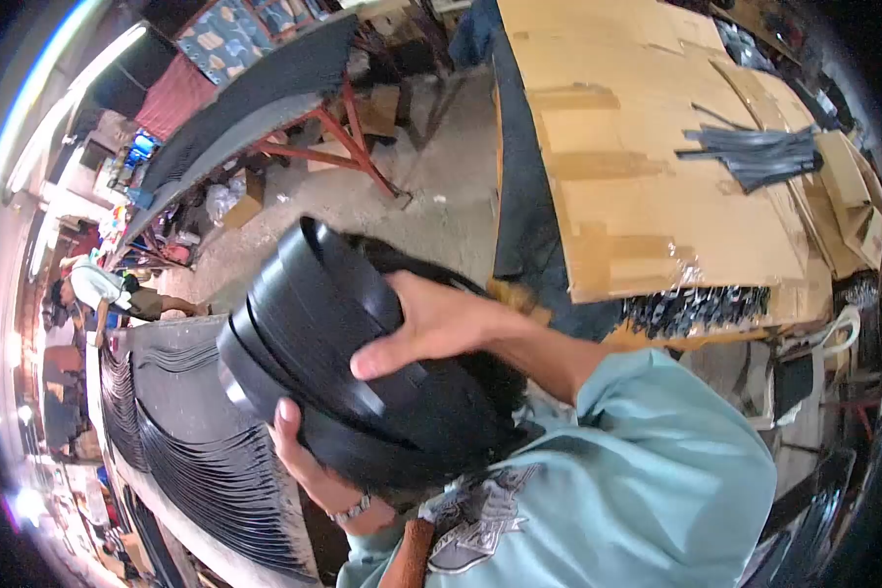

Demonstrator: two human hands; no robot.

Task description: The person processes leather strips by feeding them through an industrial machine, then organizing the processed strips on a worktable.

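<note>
A thick bundle of glossy black strips [309,323], curled round on itself into a roll, is held up close to my chest. My right hand [436,323] grips it from the upper right, thumb pressed on the outer strip and fingers bent over the far side. From below, my left hand [309,465] supports the roll; its thumb lies along the near edge, a band circles the wrist, and the other fingers are hidden. Both arms wear sleeves of a light teal shirt [617,480]. Dark material shows behind and under the roll.
At lower left, a table [191,338] bears many overlapping black strips [216,461]. Taped cardboard [647,118] covers a table on the right, with a dark strip pile [759,155] on it. A red-legged table [328,147] stands behind; another person [103,284] is at far left.
</note>
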